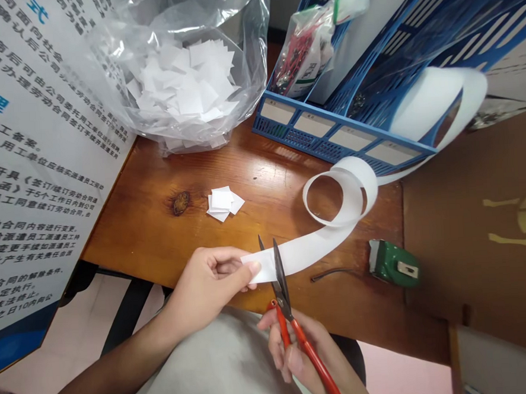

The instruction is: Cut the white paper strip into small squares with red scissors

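Observation:
My left hand (221, 277) pinches the end of a long white strip (319, 247) between thumb and fingers; a small white piece seems to lie over that end. In my right hand (294, 349) is a pair of scissors (282, 300) with red handles. Their dark blades are parted, with the strip between them just right of my left fingertips. From there the strip curls into loops on the table and runs back to the blue file rack. A small pile of cut white squares (221, 202) lies beyond my left hand.
A clear plastic bag (252, 96) full of white pieces stands at the back. The blue file rack (326, 136) holds a bag of small red parts (303, 52). A green tape measure (394, 263) and a dark thin cord (334, 271) lie right. A printed board (43, 175) borders the wooden table (142, 198).

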A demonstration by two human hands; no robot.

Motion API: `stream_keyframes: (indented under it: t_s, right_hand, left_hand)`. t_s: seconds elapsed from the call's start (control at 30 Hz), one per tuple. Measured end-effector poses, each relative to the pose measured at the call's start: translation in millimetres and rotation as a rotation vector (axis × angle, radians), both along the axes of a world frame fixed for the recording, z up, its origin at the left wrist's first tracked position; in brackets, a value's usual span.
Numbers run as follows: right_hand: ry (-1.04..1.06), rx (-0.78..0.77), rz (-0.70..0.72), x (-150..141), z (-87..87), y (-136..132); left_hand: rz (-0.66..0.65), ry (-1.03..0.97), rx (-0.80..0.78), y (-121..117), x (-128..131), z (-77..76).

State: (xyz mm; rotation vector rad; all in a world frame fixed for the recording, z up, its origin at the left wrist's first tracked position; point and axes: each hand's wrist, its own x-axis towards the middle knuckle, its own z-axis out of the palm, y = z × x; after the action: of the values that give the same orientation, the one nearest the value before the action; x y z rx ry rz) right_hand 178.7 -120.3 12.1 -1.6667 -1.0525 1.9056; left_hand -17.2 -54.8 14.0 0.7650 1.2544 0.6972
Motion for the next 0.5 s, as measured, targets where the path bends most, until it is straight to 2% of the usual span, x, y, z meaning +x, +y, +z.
stream_keyframes:
  t_s: [0.27,0.5]
  right_hand:
    - [0.005,-0.034,0.017,0.3,-2.9,-5.5]
    - [0.049,0.032,0.075,6.9,-6.8,-1.1]
  left_hand:
    - [0.005,0.000,-0.003,-1.3,-0.6,-0.6]
    - [0.046,-0.001,0.007,-0.3,0.4,2.4]
